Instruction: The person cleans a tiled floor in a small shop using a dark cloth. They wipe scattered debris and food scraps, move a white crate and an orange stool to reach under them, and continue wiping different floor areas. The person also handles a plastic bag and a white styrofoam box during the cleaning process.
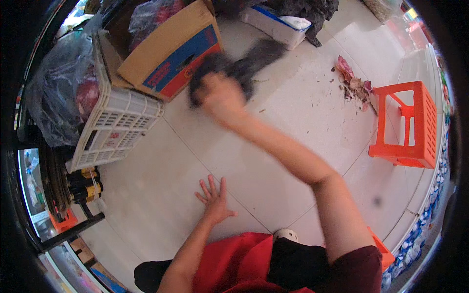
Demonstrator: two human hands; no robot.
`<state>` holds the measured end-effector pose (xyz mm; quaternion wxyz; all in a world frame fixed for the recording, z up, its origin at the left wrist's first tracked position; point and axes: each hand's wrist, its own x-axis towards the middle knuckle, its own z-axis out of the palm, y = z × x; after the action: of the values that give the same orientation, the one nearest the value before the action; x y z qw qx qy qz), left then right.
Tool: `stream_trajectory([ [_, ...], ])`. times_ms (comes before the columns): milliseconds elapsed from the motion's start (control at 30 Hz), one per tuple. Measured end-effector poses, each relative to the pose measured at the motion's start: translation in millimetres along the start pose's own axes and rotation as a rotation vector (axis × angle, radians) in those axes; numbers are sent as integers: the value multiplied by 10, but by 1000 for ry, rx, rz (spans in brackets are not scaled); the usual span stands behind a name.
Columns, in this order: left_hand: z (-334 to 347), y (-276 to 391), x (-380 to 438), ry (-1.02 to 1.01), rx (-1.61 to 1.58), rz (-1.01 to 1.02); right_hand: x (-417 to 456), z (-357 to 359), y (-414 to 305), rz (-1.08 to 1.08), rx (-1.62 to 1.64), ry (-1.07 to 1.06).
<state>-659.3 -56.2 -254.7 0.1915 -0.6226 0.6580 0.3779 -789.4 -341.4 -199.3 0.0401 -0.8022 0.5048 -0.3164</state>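
Note:
My right hand (221, 93) reaches forward with its fingers closed on a dark limp bundle (253, 60). Motion blur hides whether the bundle is cloth or a plastic bag. It is beside the printed cardboard box (176, 55), over the tiled floor (278, 154). My left hand (215, 205) has its fingers spread and holds nothing. It is in front of my red apron (234, 260), above the floor; I cannot tell whether it touches anything.
To the left, a white plastic crate (121, 121) holds clear bags of red onions (88, 93). Dark bottles (86, 186) are near a black rack. An orange stool (406, 124) stands right, by a heap of dry peelings (353, 82). A white plastic bin (271, 27) is ahead.

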Motion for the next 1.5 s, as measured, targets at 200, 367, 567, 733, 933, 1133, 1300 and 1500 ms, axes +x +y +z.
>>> stream_trajectory([
  [200,-4,-17,11,-19,50,-9,-203,1010,-306,-207,-15,-695],
  [367,-12,2,60,-80,77,-30,-474,578,1456,44,-15,-168],
  [567,-111,57,36,-135,109,-47,-646,-1073,2775,467,-464,-48],
  [733,-94,31,72,-133,83,-17,-327,-902,2254,377,100,338],
  [933,-1,-103,63,-141,-20,9,1329,391,1884,266,296,369],
  [1133,52,-141,98,-146,-4,12,2092,1344,1986,320,-40,-268],
  [1300,43,-86,102,-175,23,-30,1650,1434,2221,192,-236,-383],
  [1500,-43,-35,98,-173,11,-58,172,278,2705,242,-246,-259],
])
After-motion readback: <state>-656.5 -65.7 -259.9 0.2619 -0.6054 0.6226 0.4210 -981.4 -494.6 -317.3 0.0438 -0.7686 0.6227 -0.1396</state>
